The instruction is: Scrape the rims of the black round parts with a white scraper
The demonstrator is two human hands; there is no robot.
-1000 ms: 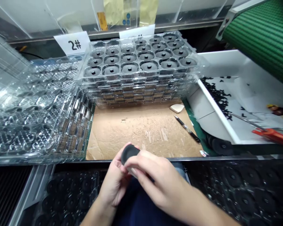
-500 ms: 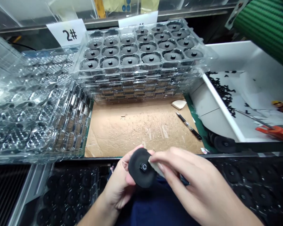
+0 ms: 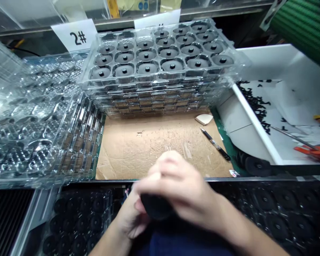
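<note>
Carefully, at 6 o'clock, the left hand (image 3: 130,222) cradles a black disc (image 3: 156,208) while the right hand (image 3: 181,188) covers it, its blurred fingers (image 3: 160,170) pressed together.

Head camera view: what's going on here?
A person holds a black round disc in their left hand, just below the bench edge. Their right hand is blurred over it, so whether it touches the disc is hard to tell. Ahead, a stack of clear plastic trays holds rows of similar black discs, behind a cardboard sheet.
</note>
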